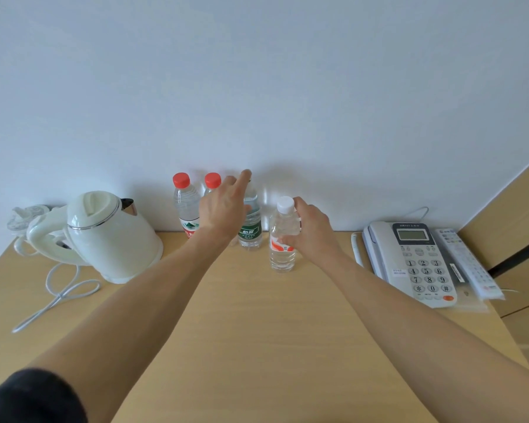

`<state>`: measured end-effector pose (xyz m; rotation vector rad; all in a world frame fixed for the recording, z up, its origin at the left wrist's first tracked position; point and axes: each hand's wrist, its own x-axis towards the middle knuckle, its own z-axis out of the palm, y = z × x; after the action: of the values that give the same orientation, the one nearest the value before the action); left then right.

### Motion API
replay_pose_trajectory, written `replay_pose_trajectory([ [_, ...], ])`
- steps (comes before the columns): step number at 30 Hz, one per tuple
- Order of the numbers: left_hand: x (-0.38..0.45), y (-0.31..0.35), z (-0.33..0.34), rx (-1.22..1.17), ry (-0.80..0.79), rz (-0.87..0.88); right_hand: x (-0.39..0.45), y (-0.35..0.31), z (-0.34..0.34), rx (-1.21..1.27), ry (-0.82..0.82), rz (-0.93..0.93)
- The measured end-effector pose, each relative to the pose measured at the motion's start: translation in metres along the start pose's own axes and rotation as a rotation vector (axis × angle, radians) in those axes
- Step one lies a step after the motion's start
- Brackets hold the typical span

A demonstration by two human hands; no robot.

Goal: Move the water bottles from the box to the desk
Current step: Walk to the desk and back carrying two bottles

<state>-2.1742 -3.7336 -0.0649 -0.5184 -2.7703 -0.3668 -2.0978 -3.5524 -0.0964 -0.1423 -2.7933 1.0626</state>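
Several water bottles stand on the wooden desk [257, 315] near the wall. Two have red caps: one [186, 206] at the left, the other [212, 180] mostly hidden behind my left hand [225, 206]. My left hand has straight fingers and lies against the green-labelled bottle [251, 230], whose cap is hidden by the fingertips. A white-capped bottle [283, 236] with a red and white label stands upright to the right; my right hand [310, 230] grips its body from the right side. No box is in view.
A white electric kettle [104, 236] with its cord [58, 294] sits at the left. A desk telephone [413, 257] and a remote control [468, 264] lie at the right, beside a wooden panel [513, 215]. A white wall stands behind the desk.
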Motion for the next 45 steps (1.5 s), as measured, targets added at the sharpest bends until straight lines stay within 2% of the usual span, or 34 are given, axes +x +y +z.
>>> replay_pose_trajectory([
  [15, 0.019, -0.006, 0.000, -0.075, -0.044, 0.005, 0.054, -0.010, 0.020, 0.061, 0.084, 0.016],
  [22, 0.020, -0.009, 0.002, -0.088, -0.034, 0.014, 0.057, -0.005, 0.025, 0.052, 0.119, -0.024],
  [26, 0.019, -0.009, 0.002, -0.072, -0.034, 0.027, 0.055, -0.007, 0.024, 0.042, 0.151, 0.016],
  [33, 0.016, -0.006, 0.000, -0.069, -0.040, 0.004, 0.060, -0.010, 0.016, -0.064, 0.088, 0.085],
  [45, 0.013, -0.002, -0.008, -0.048, -0.082, -0.048, 0.057, -0.003, 0.002, -0.024, 0.006, 0.076],
])
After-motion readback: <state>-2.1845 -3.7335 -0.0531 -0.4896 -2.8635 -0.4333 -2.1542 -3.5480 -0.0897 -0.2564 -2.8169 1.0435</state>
